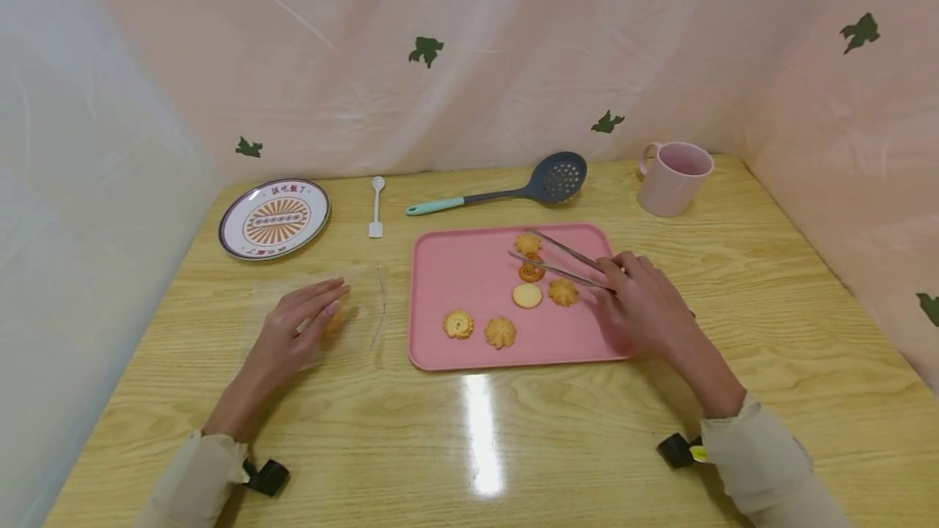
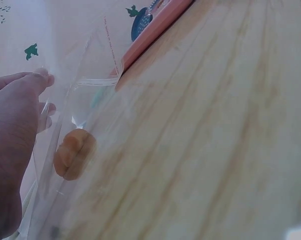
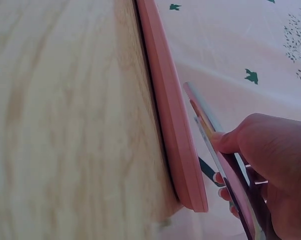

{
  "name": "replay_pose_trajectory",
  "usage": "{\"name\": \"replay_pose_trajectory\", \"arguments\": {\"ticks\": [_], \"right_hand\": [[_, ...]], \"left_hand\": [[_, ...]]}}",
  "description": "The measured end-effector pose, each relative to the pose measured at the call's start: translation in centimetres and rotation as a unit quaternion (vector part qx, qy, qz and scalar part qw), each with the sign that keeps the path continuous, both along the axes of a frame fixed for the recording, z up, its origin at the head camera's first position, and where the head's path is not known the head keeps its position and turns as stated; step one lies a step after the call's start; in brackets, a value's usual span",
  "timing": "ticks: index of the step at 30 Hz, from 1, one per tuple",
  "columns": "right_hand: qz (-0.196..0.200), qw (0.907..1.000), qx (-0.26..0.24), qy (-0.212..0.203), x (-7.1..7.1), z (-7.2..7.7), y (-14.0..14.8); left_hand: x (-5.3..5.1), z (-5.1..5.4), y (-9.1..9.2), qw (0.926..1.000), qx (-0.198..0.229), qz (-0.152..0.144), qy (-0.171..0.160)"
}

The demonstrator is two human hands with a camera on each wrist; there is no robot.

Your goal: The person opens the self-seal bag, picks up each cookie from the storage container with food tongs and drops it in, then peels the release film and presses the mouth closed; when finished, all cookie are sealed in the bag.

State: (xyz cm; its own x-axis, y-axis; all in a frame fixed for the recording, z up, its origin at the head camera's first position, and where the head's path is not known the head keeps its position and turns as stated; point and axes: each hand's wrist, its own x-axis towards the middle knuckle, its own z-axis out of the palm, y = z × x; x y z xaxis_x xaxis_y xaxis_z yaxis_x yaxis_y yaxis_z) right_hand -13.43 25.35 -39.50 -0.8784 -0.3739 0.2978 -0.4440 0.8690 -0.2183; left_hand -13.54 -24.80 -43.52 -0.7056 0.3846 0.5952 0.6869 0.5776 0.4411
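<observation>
In the head view my left hand is at a clear zip bag lying left of the tray. The left wrist view shows its fingertips pinching the film, with the bag's upper layer raised. Brown cookies sit inside the bag. My right hand grips metal tongs over the pink tray's right side. The tong tips stand apart, around a flower-shaped cookie and a browner round cookie. Below them lie a pale round cookie and another flower-shaped cookie.
Two more cookies, a pale ridged cookie and a flower-shaped cookie, lie near the tray's front edge. Behind stand a patterned plate, a small white spoon, a slotted skimmer and a pink mug. Curtains border the table.
</observation>
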Motion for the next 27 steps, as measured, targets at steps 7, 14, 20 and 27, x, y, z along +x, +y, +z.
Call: {"name": "replay_pose_trajectory", "arguments": {"ticks": [7, 14, 20, 27], "right_hand": [[-0.014, 0.9999, 0.0, -0.009, 0.05, -0.04, 0.29], [-0.022, 0.9995, 0.003, -0.022, 0.08, -0.08, 0.2], [-0.029, 0.9988, 0.002, -0.041, -0.07, 0.1, 0.07], [-0.04, 0.9964, 0.011, -0.073, -0.43, 0.43, -0.14]], "left_hand": [[-0.04, -0.08, -0.06, 1.0, 0.004, -0.003, -0.002], [-0.02, -0.08, -0.08, 1.0, 0.004, -0.003, -0.003], [-0.07, -0.13, -0.05, 1.0, 0.005, -0.004, -0.001], [-0.06, -0.18, -0.01, 1.0, 0.004, -0.002, -0.009]]}}
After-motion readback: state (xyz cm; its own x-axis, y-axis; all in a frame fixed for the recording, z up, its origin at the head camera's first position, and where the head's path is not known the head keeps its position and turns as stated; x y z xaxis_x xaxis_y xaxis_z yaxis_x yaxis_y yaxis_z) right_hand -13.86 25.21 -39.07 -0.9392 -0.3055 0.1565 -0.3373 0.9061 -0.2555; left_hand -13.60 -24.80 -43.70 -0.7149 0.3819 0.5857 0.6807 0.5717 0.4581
